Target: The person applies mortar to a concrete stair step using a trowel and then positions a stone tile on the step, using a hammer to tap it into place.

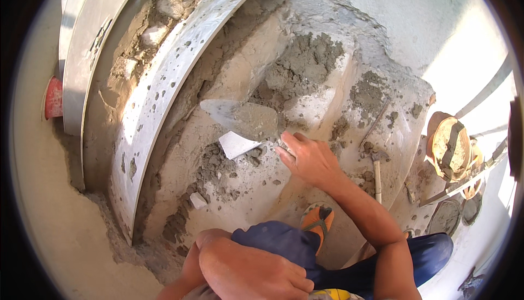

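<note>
My right hand (310, 159) reaches over the mortar-strewn steps, its fingers closed at the heel end of a trowel (240, 115). The trowel's grey blade lies nearly flat and points left; its handle is hidden by my hand. Just below the blade is a broken piece of white tile (238, 145) on crumbly mortar. My left hand (286, 279) rests low across my lap, fingers curled in, with nothing seen sticking out of it. A hammer (377, 177) with a pale handle lies right of my right forearm.
A long mortar-spotted slab (158, 90) curves along the left, with more slabs (98, 43) and a red bucket (54, 98) beyond. Heaped wet mortar (305, 65) covers the steps ahead. Mortar-caked containers (452, 144) stand at right. My sandalled foot (318, 223) is below my right hand.
</note>
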`<state>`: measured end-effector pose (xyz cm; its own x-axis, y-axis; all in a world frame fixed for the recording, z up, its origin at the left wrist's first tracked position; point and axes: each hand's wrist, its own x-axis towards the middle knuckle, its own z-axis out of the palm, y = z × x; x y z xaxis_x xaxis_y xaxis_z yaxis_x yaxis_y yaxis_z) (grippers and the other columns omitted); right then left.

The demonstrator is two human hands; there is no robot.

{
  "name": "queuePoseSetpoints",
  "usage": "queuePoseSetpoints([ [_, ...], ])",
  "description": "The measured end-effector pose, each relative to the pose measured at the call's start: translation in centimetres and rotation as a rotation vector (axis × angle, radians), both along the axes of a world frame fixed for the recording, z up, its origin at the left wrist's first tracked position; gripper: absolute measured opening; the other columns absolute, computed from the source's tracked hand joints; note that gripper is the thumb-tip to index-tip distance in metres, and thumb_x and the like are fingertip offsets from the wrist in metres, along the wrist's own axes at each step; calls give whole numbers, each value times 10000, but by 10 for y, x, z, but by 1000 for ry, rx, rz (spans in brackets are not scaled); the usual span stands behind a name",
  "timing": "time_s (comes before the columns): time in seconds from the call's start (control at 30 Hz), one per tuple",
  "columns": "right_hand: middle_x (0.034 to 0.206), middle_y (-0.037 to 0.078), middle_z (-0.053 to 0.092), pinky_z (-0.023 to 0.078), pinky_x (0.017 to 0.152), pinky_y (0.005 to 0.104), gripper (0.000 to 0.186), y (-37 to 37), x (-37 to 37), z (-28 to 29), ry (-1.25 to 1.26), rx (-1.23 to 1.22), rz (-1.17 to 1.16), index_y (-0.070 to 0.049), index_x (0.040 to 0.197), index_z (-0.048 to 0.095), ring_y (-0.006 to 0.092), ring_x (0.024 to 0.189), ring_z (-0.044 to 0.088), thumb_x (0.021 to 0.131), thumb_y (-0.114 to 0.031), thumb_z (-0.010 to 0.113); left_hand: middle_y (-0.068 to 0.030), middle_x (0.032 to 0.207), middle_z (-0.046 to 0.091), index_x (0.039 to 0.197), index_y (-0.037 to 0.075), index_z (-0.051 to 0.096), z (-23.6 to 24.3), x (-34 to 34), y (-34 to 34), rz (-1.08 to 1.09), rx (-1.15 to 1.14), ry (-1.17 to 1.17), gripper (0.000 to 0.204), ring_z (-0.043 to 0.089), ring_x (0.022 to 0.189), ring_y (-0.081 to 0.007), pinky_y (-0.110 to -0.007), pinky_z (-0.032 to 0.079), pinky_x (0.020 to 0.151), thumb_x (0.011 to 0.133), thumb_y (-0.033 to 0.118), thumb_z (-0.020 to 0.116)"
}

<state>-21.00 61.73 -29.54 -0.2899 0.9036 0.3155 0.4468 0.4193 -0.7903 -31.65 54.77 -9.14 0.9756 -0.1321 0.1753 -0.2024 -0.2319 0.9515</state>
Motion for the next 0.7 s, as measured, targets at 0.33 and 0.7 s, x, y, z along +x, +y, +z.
queuePoseSetpoints([
  [0.33, 847, 66, 605, 589, 577, 377, 253, 160, 8, 43, -460, 839, 86, -117, 1035, 594, 250, 684, 708, 992, -347, 690, -139, 790, 670, 753, 39, 660, -2, -4, -7, 36, -23, 116, 248, 666, 798, -332, -436, 534, 750, 866, 258, 682],
  [0.7, 767, 144, 684, 587, 514, 473, 299, 175, -5, 69, -573, 649, 99, -114, 1048, 542, 363, 629, 725, 1036, -401, 624, -160, 812, 677, 776, 23, 667, 1, -14, 2, 111, -57, 215, 254, 670, 817, -345, -443, 535, 758, 873, 257, 682],
])
